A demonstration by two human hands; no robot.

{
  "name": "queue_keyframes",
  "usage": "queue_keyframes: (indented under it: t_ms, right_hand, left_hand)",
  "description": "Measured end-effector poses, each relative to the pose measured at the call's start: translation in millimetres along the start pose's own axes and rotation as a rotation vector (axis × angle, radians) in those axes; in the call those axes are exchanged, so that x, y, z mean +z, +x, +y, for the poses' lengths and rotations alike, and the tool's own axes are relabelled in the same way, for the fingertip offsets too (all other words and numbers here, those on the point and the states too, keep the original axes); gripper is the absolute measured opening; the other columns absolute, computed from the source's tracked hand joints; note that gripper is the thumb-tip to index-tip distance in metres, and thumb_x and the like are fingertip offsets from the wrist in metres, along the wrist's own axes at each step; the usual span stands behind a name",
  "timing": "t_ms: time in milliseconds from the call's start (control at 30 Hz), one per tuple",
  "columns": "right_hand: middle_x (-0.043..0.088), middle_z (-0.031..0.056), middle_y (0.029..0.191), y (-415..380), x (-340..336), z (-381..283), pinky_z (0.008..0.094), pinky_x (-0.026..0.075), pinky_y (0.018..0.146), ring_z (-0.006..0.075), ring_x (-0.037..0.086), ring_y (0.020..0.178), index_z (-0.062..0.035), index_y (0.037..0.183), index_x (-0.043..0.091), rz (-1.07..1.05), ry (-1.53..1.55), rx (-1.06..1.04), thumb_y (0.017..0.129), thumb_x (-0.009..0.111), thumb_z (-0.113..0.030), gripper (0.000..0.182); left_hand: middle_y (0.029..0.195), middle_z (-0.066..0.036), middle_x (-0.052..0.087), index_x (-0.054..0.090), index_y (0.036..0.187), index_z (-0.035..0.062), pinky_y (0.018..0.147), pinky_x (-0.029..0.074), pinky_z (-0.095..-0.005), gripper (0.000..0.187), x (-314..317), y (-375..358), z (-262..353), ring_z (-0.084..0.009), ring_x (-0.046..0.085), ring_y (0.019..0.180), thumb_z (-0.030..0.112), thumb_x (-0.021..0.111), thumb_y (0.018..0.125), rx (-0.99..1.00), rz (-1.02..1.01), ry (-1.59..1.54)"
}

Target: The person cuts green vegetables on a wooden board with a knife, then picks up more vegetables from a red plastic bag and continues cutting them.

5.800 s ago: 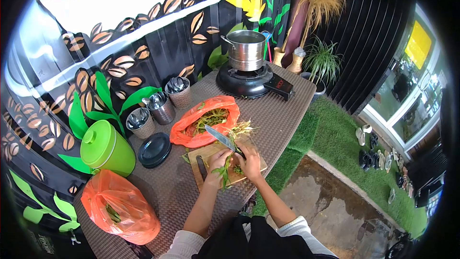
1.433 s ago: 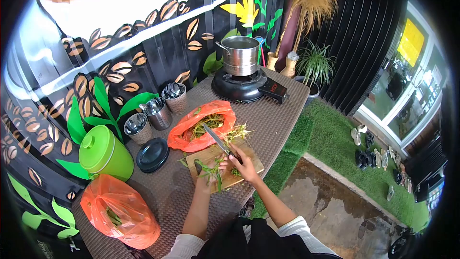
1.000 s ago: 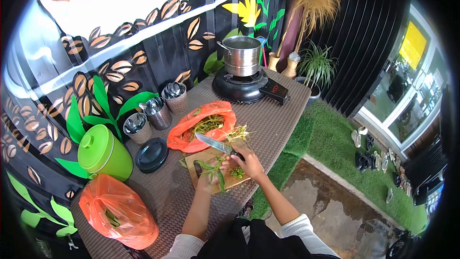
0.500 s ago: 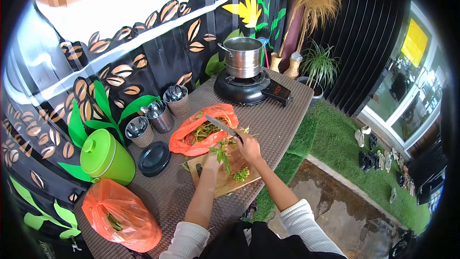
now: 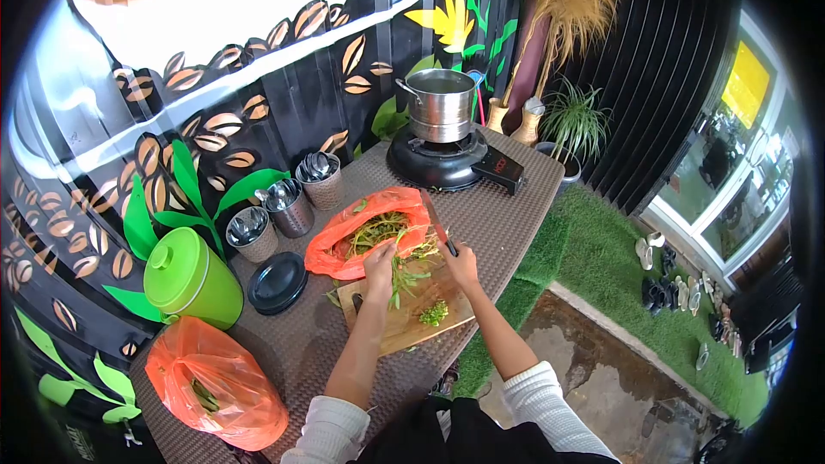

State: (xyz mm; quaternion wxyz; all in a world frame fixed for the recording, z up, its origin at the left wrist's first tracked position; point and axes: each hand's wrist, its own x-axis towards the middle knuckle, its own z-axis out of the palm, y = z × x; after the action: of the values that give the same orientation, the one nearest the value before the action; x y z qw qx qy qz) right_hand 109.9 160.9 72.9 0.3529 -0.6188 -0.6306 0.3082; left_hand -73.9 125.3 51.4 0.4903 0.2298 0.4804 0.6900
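Note:
My right hand [image 5: 462,266] is closed round the black handle of a knife [image 5: 436,222], whose blade points away from me beside an open orange plastic bag [image 5: 331,249]. My left hand [image 5: 380,263] is closed on leafy green stems [image 5: 400,279], some of which hang over the wooden cutting board [image 5: 400,331]. It sits at the bag's near edge, and more stems fill the bag. A small heap of chopped greens [image 5: 433,313] lies on the right part of the board. Fingertips of the left hand are partly hidden.
Beyond the bag, a steel pot [image 5: 440,103] stands on a black portable stove [image 5: 438,159]. Along the wall are several cutlery cups [image 5: 290,210], a black lid [image 5: 278,283] and a green canister [image 5: 196,279]. A tied orange bag [image 5: 215,387] rests at the near left.
The knife has swung from pointing left across the bag to pointing away from me. My right hand has shifted slightly right, and my left hand has risen towards the bag.

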Motion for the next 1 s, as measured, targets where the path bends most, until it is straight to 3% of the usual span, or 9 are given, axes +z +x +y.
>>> queue_keyframes:
  t_ms: [133,200,300,433,533,600,633,767,1000]
  right_hand:
    - [0.062,0.0180,0.064,2.3,7.7,21.0,0.0410,0.049,0.062,0.0338,0.064,0.065,0.0007,0.074,0.065,0.157,-0.044,-0.081,0.076,0.068,-0.034,0.035]
    - [0.062,0.0164,0.065,3.9,7.4,18.9,0.0407,0.048,0.059,0.0332,0.063,0.061,0.0006,0.076,0.062,0.214,-0.122,-0.022,0.073,0.069,-0.027,0.029]
    - [0.061,0.0154,0.064,-3.2,0.7,5.7,0.0387,0.047,0.057,0.0304,0.063,0.059,-0.0004,0.084,0.058,0.311,-0.118,-0.127,0.074,0.068,-0.025,0.028]
    - [0.057,0.0154,0.061,-24.5,-8.9,-10.4,0.0424,0.045,0.057,0.0297,0.059,0.057,-0.0010,0.085,0.051,0.282,0.206,-0.120,0.079,0.064,-0.028,0.030]
    - [0.049,0.0088,0.060,-47.4,-7.3,-3.9,0.0358,0.040,0.053,0.0196,0.049,0.054,-0.0011,0.084,0.052,0.156,0.401,-0.197,0.087,0.058,-0.029,0.029]
    - [0.044,0.0024,0.063,-70.2,-10.6,-10.6,0.0300,0.036,0.052,0.0130,0.041,0.055,-0.0008,0.088,0.054,-0.144,0.625,-0.192,0.095,0.048,-0.028,0.029]
    - [0.040,-0.0043,0.063,-72.7,-7.4,-4.5,0.0224,0.032,0.046,0.0053,0.039,0.053,-0.0006,0.094,0.056,-0.177,0.502,-0.289,0.098,0.045,-0.026,0.028]
    - [0.042,-0.0033,0.067,-92.2,-10.3,-15.2,0.0217,0.033,0.050,0.0058,0.040,0.056,-0.0001,0.118,0.056,-0.293,0.629,-0.202,0.097,0.048,-0.025,0.034]
    - [0.045,-0.0017,0.069,-97.8,-17.9,-26.6,0.0217,0.035,0.057,0.0069,0.043,0.061,0.0009,0.127,0.048,-0.462,0.788,-0.125,0.094,0.051,-0.025,0.042]
  left_hand:
    - [0.092,-0.004,0.064,0.063,0.106,-0.0028,0.052,0.044,-0.0234,0.024,1.8,-25.3,18.5,-0.0086,0.055,0.076,0.014,0.062,0.088,0.051,0.004,0.090]
    - [0.102,-0.007,0.064,0.062,0.110,-0.0024,0.074,0.045,-0.0223,0.029,3.1,-37.2,21.1,-0.0113,0.057,0.093,0.016,0.062,0.088,0.095,-0.013,0.170]
    - [0.104,-0.008,0.064,0.062,0.110,-0.0024,0.080,0.043,-0.0230,0.028,2.1,-50.2,19.6,-0.0124,0.058,0.094,0.015,0.062,0.088,0.116,-0.004,0.191]
    - [0.097,-0.006,0.064,0.063,0.108,-0.0025,0.073,0.043,-0.0217,0.027,-6.9,-54.7,10.5,-0.0099,0.058,0.084,0.014,0.064,0.087,0.242,-0.075,0.168]
    - [0.088,-0.002,0.064,0.064,0.104,-0.0028,0.065,0.041,-0.0206,0.024,-8.1,-64.4,17.6,-0.0070,0.055,0.076,0.014,0.065,0.086,0.199,-0.038,0.238]
    - [0.083,0.000,0.062,0.065,0.101,-0.0032,0.059,0.039,-0.0200,0.023,-9.7,-67.3,19.1,-0.0047,0.052,0.072,0.015,0.065,0.086,0.209,-0.079,0.276]
    - [0.083,0.000,0.062,0.065,0.101,-0.0032,0.059,0.039,-0.0200,0.023,-8.5,-69.7,20.4,-0.0047,0.052,0.072,0.015,0.065,0.086,0.208,-0.082,0.275]
    - [0.084,-0.001,0.063,0.065,0.101,-0.0034,0.065,0.040,-0.0207,0.023,-12.5,-71.1,20.1,-0.0056,0.053,0.075,0.014,0.064,0.087,0.264,-0.163,0.320]
    - [0.091,-0.003,0.064,0.065,0.101,-0.0037,0.076,0.043,-0.0245,0.021,-9.8,-78.1,25.9,-0.0098,0.056,0.083,0.012,0.062,0.088,0.296,-0.212,0.418]
